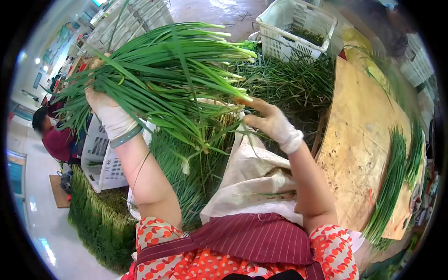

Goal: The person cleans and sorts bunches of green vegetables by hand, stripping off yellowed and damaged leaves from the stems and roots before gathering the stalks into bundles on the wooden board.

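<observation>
Left hand (106, 109): gloved fingers closed around the leafy part of a bunch of long green stalks (163, 63), raised with its pale ends directed right. Right hand (276, 126): gloved thumb and forefinger parted at the pale ends; whether they pinch a stalk cannot be told. Below: further stalks (179, 186) beside a white sack (261, 170). Beyond: loose greens (294, 84) before a white crate (273, 43). Far right: a table (364, 126) bearing a green bundle (391, 179).
</observation>
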Available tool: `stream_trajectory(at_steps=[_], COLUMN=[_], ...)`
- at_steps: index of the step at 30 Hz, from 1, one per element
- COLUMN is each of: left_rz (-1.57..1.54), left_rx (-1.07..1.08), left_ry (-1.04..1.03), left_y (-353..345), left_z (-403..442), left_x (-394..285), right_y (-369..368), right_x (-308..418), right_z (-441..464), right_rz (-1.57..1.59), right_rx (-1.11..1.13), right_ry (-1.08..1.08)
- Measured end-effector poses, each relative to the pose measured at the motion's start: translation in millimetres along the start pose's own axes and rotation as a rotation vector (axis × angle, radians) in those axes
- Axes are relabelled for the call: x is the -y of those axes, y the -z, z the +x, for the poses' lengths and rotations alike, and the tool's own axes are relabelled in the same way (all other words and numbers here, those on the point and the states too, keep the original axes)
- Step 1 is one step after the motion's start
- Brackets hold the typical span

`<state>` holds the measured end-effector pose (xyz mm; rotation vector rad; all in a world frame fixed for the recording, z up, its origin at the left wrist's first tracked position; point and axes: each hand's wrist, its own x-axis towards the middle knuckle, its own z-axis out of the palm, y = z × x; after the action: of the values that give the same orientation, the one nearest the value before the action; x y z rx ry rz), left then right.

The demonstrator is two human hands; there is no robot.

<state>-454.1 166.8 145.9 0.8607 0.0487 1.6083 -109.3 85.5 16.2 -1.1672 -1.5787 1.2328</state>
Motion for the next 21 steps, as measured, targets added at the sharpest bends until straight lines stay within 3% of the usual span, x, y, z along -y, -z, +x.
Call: stream_trajectory(at_steps=[1,2,3,4,5,7,9,10,11,13,14,15,16,17,19,21], left_rz=[0.002,0.072,0.142,0.318,0.317,0.231,0.197,0.164,0.162,0.024,0.023,0.128,0.231,0.230,0.225,0.222], left_rx=[0.004,-0.047,-0.099,-0.573,-0.572,-0.468,-0.474,-0.480,-0.481,0.066,0.065,-0.199,-0.462,-0.462,-0.392,-0.381], left_ry=[0.004,0.015,0.025,-0.212,-0.212,-0.223,-0.191,-0.160,-0.156,0.088,0.084,-0.035,-0.154,-0.157,-0.052,-0.112], left_y=[-1.5,-2.9,-6.5,-57.8,-48.1,-25.2,-26.9,-29.5,-20.8,-6.8,-8.5,-30.5,-42.4,-35.7,-13.0,0.7], left_z=[1.2,2.3,2.4,-0.3,2.9,10.4,9.6,8.9,9.3,9.5,9.4,8.1,7.4,9.2,14.7,20.1], left_x=[1.9,5.5,11.3,40.9,36.6,27.2,28.5,30.2,26.9,17.5,18.7,27.2,31.8,26.8,12.0,11.0], right_y=[-12.2,-26.5,-32.6,-37.1,-39.3,-39.2,-34.8,-30.1,-23.7,-4.1,5.9,17.3,35.4,51.7,62.4,47.0], right_x=[9.7,10.1,12.1,13.9,13.9,12.2,13.5,13.2,10.8,-2.5,-8.8,-17.1,-37.8,-57.2,-68.4,-81.1], right_z=[9.6,17.0,19.8,21.0,20.7,16.3,10.2,7.8,7.8,4.4,3.1,0.6,-4.7,-7.9,-9.3,-13.6], right_rz=[0.335,0.419,0.419,0.593,0.765,0.800,0.815,0.658,0.917,0.950,1.093,1.235,1.243,1.249,1.151,1.009], right_rx=[0.103,0.055,0.052,0.032,0.013,-0.026,-0.082,-0.149,-0.181,-0.250,-0.382,-0.517,-0.506,-0.493,-0.755,-0.622], right_ry=[-0.014,0.154,0.157,0.074,-0.013,-0.060,0.041,0.133,0.080,0.076,0.025,-0.029,0.045,0.123,-0.206,-0.360])
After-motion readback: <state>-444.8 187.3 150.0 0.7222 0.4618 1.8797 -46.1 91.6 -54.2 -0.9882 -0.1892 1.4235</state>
